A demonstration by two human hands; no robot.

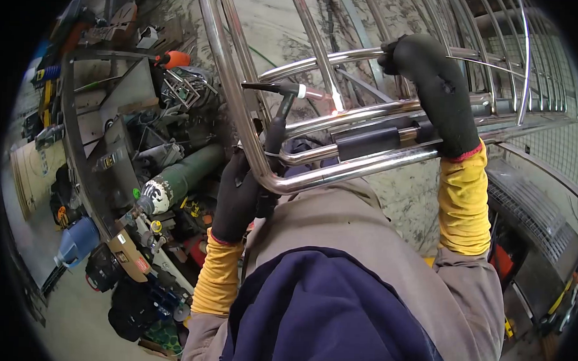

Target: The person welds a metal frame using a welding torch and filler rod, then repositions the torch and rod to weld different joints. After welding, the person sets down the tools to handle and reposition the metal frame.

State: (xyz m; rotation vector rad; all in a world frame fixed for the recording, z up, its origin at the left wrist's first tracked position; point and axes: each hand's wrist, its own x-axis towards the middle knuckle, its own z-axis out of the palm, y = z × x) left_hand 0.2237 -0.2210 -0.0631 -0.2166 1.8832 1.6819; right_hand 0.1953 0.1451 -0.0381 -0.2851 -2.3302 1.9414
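Workshop: stained concrete floor [74, 319], crowded with tools and scrap down the left side of the frame.
Writing: small yellow-and-black labels on the gear at the left are too blurred to read.
Gas cylinder [190, 171]: green, lying slanted at left centre. A white band near its neck carries dark marks that cannot be read, and a fitting sits at its lower left end.
Left hand [237, 198]: in a black glove with a yellow sleeve, lower centre-left. Its fingers are curled tight around the handle of the welding torch.
Welding torch [277, 126]: its dark handle rises from that hand. The head bends to the right, with the tip pointing at a bright glow on a tube.
Tube frame [340, 173]: polished steel tubes bent into a rack, spanning the upper middle to the upper right. It is right in front of the person's chest, and the glow is at a joint near its centre.
Right hand [438, 90]: in a black glove with a yellow sleeve, upper right. It is wrapped over one of the frame's tubes and grips it firmly.
Wire mesh [551, 145]: far right edge, behind the frame.
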